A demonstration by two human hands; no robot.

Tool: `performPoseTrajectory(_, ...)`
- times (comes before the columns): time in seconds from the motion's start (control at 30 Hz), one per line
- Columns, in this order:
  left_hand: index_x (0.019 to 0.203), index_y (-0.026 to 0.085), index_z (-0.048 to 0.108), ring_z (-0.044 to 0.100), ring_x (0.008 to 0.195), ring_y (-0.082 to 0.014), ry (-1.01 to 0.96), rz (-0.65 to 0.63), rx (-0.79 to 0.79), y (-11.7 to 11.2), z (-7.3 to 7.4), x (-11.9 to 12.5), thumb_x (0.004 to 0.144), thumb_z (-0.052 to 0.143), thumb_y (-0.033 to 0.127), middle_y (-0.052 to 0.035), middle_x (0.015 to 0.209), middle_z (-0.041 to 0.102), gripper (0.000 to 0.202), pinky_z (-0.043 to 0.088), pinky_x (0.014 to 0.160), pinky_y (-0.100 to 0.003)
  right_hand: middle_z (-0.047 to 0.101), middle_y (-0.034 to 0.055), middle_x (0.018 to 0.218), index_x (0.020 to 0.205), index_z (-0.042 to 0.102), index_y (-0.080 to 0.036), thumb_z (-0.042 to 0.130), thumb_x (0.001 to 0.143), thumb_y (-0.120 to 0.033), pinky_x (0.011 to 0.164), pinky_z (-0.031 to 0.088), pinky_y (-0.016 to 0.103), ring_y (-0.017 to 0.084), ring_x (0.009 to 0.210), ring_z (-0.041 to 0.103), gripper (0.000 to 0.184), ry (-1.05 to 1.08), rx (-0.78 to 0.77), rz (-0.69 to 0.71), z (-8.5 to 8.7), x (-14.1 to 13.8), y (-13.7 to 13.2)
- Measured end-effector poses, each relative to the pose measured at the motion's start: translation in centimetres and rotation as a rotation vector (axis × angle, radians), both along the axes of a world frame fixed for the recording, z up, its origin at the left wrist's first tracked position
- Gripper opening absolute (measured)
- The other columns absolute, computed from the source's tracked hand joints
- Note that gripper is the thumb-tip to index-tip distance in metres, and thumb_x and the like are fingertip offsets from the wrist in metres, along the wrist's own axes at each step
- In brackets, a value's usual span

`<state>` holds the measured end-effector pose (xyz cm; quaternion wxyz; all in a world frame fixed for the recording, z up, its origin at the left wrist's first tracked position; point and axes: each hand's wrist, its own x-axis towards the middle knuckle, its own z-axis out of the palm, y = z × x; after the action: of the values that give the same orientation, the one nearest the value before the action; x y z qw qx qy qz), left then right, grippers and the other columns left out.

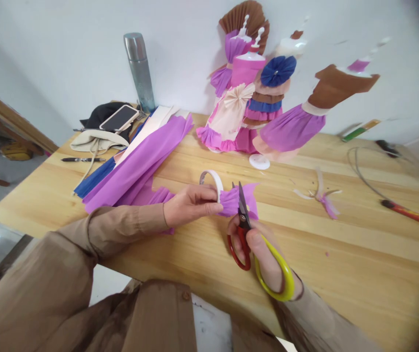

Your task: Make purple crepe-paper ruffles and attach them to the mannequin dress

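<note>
My left hand (192, 205) pinches a gathered piece of purple crepe paper (228, 203). A white strip curled into a loop (214, 180) stands up from the paper at my fingertips; whether it is tape I cannot tell. My right hand (264, 256) is closed around scissors (244, 220) with one red and one yellow handle. Their dark blades are slightly apart and point away from me, across the purple paper. Part of the paper shows to the right of the blades. More purple crepe paper (158, 198) lies on the table behind my left wrist.
Long purple, blue and white paper sheets (139, 161) lie left on the wooden table (202, 256). Behind stand a steel flask (139, 73) and several dress forms in paper dresses (246, 73). A phone (119, 118), pen (82, 160), paper scraps (328, 203) and red-handled tool (409, 212) lie around.
</note>
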<state>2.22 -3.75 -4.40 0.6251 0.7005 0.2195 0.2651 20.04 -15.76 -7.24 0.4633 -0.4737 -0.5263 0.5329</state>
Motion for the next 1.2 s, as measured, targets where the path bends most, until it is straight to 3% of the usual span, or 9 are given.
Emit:
performPoseTrajectory(0.27, 0.064, 0.014, 0.061, 0.060, 0.080, -0.0161, 0.016, -0.009, 0.073, 0.2, -0.3, -0.1, 0.083, 0.067, 0.054, -0.0028, 0.073, 0.061, 0.045, 0.049, 0.079, -0.029, 0.041, -0.0078, 0.043, 0.081, 0.053, -0.020, 0.044, 0.093, -0.067, 0.033, 0.027, 0.019, 0.007, 0.033, 0.034, 0.048, 0.009, -0.045, -0.041, 0.1, -0.4, -0.2)
performPoseTrajectory(0.53, 0.059, 0.014, 0.055, 0.057, 0.077, -0.0146, 0.028, 0.016, -0.010, 0.2, 0.3, -0.2, 0.080, 0.069, 0.054, -0.0006, 0.067, 0.056, 0.047, 0.048, 0.076, -0.027, 0.038, -0.0090, 0.037, 0.075, 0.053, -0.020, 0.052, 0.086, -0.070, 0.028, 0.020, 0.018, 0.006, 0.027, 0.030, 0.052, -0.034, -0.103, -0.233, 0.2, -0.7, -0.1)
performPoseTrajectory(0.73, 0.058, 0.014, 0.054, 0.054, 0.067, -0.0117, -0.079, 0.090, -0.077, 1.1, 0.8, -0.3, 0.076, 0.072, 0.056, 0.0005, 0.061, 0.053, 0.049, 0.046, 0.069, -0.026, 0.046, -0.0056, 0.039, 0.079, 0.051, -0.022, 0.056, 0.076, -0.078, 0.034, 0.031, 0.024, 0.011, 0.032, 0.041, 0.057, -0.071, -0.046, -0.256, 0.7, 1.3, 1.6)
performPoseTrajectory(0.8, 0.061, 0.014, 0.057, 0.053, 0.064, -0.0111, -0.117, 0.098, -0.122, 1.6, 1.0, -0.4, 0.075, 0.073, 0.058, 0.0003, 0.061, 0.055, 0.048, 0.046, 0.068, -0.027, 0.046, -0.0049, 0.039, 0.077, 0.049, -0.023, 0.056, 0.076, -0.077, 0.037, 0.035, 0.027, 0.014, 0.033, 0.044, 0.055, -0.252, -0.066, -0.202, 0.9, 2.6, 2.0)
performPoseTrajectory(0.87, 0.063, 0.013, 0.058, 0.053, 0.060, -0.0102, -0.125, 0.076, -0.181, 2.0, 1.3, -0.6, 0.074, 0.072, 0.058, 0.0001, 0.061, 0.056, 0.048, 0.046, 0.065, -0.026, 0.057, 0.0011, 0.047, 0.078, 0.053, -0.023, 0.057, 0.079, -0.069, 0.044, 0.040, 0.030, 0.020, 0.041, 0.056, 0.046, -0.637, -0.057, -0.130, 1.2, 3.8, 2.2)
performPoseTrajectory(0.93, 0.061, 0.013, 0.056, 0.050, 0.055, -0.0086, -0.097, 0.037, -0.200, 2.4, 1.7, -0.9, 0.075, 0.071, 0.057, 0.0010, 0.058, 0.053, 0.048, 0.042, 0.059, -0.024, 0.070, 0.0103, 0.065, 0.089, 0.060, -0.021, 0.062, 0.079, -0.059, 0.052, 0.043, 0.035, 0.029, 0.058, 0.068, 0.040, -1.070, -0.058, -0.108, 1.6, 4.8, 2.3)
performPoseTrajectory(1.0, 0.056, 0.014, 0.050, 0.044, 0.050, -0.0068, -0.042, -0.016, -0.152, 2.9, 2.0, -1.2, 0.077, 0.070, 0.055, 0.0026, 0.053, 0.047, 0.050, 0.036, 0.053, -0.023, 0.075, 0.0166, 0.081, 0.106, 0.062, -0.018, 0.062, 0.081, -0.054, 0.058, 0.044, 0.038, 0.037, 0.074, 0.072, 0.043, -1.360, -0.137, -0.063, 2.0, 5.1, 2.3)
performPoseTrajectory(1.07, 0.052, 0.015, 0.045, 0.039, 0.048, -0.0060, 0.030, -0.087, -0.043, 3.6, 2.1, -1.4, 0.080, 0.067, 0.050, 0.0037, 0.051, 0.042, 0.050, 0.031, 0.051, -0.023, 0.076, 0.0175, 0.090, 0.116, 0.059, -0.017, 0.060, 0.085, -0.052, 0.061, 0.044, 0.038, 0.039, 0.084, 0.073, 0.047, -1.453, -0.237, 0.025, 2.3, 5.0, 2.2)
performPoseTrajectory(1.2, 0.050, 0.016, 0.041, 0.034, 0.050, -0.0058, 0.210, -0.227, 0.260, 4.5, 1.3, -1.3, 0.082, 0.061, 0.033, 0.0045, 0.052, 0.037, 0.042, 0.027, 0.051, -0.023, 0.076, 0.0158, 0.097, 0.116, 0.055, -0.016, 0.055, 0.089, -0.051, 0.065, 0.043, 0.035, 0.034, 0.090, 0.073, 0.044, -1.458, -0.292, 0.145, 2.6, 4.3, 1.8)
